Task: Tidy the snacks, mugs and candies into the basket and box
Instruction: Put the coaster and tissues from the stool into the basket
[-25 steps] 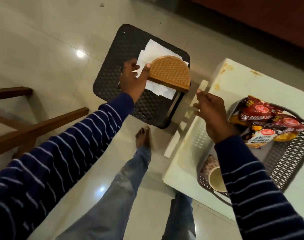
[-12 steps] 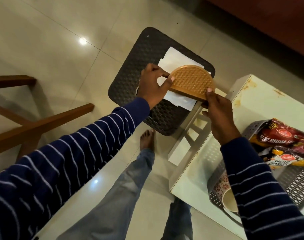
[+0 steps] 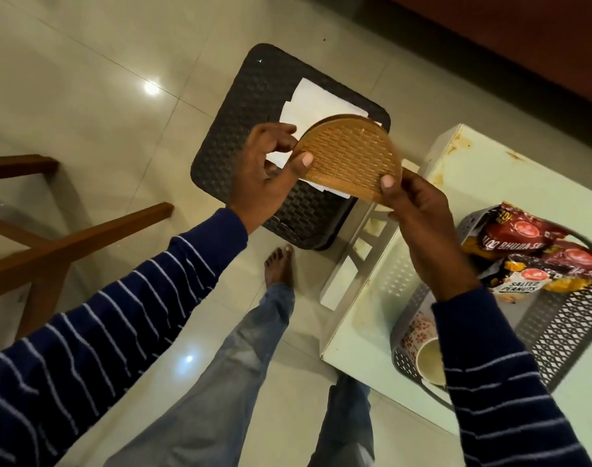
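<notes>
A round brown woven-pattern lid [image 3: 350, 156] is held tilted in the air over a dark stool [image 3: 251, 109]. My left hand [image 3: 264, 170] pinches its left edge with thumb on top. My right hand [image 3: 412, 203] grips its lower right edge. White paper napkins [image 3: 316, 102] lie on the stool under the lid. At the right, a grey perforated basket [image 3: 557, 328] stands on a white table [image 3: 490, 170]. The basket holds red snack packets [image 3: 513, 237], a salted peanuts packet [image 3: 520, 281] and a floral mug [image 3: 422, 345] on its side.
Wooden chair legs [image 3: 69, 244] stand at the left on the glossy tiled floor. My legs and a bare foot [image 3: 279, 264] are below, between the stool and the table. A dark wooden furniture edge runs along the top right.
My right hand moved from near the basket to the lid and took hold of it. Both hands have raised the lid off the napkins and tilted it toward me.
</notes>
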### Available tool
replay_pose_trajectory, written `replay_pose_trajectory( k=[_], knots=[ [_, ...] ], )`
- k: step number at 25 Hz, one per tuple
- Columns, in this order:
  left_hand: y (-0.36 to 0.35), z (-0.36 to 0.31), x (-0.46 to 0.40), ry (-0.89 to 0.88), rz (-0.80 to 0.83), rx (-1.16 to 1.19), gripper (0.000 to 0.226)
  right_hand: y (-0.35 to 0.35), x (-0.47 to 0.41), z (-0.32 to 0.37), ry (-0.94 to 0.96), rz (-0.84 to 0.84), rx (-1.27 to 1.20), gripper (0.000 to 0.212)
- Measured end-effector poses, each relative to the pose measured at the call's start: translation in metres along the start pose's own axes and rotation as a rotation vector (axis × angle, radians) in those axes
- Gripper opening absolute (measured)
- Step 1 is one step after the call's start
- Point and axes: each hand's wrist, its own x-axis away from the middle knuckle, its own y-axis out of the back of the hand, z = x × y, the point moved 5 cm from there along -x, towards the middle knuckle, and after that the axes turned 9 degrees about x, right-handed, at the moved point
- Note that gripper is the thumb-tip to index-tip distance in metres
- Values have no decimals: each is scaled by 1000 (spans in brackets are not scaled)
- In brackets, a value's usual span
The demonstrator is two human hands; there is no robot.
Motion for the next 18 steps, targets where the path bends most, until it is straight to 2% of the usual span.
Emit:
replay_pose_trajectory(
  k=[3, 5, 7, 11, 14, 18],
  knots=[
    [-38, -17, 26, 45, 295, 168, 21, 45, 39, -22, 38, -28, 84, 60],
    [-73, -30, 51, -6, 478, 119, 25, 81, 74, -43, 35, -69, 133, 59],
    [-110, -41, 74, -63, 591, 30, 32, 111, 108, -63, 17, -108, 227, 53],
    [-176, -49, 105, -184, 706, -202, 61, 152, 150, -110, -31, -249, 445, 60],
    [-221, -48, 125, -271, 764, -438, 61, 173, 163, -144, -39, -343, 577, 62],
    [-257, -41, 143, -252, 749, -516, 58, 187, 160, -174, -2, -401, 558, 55]
  ],
)
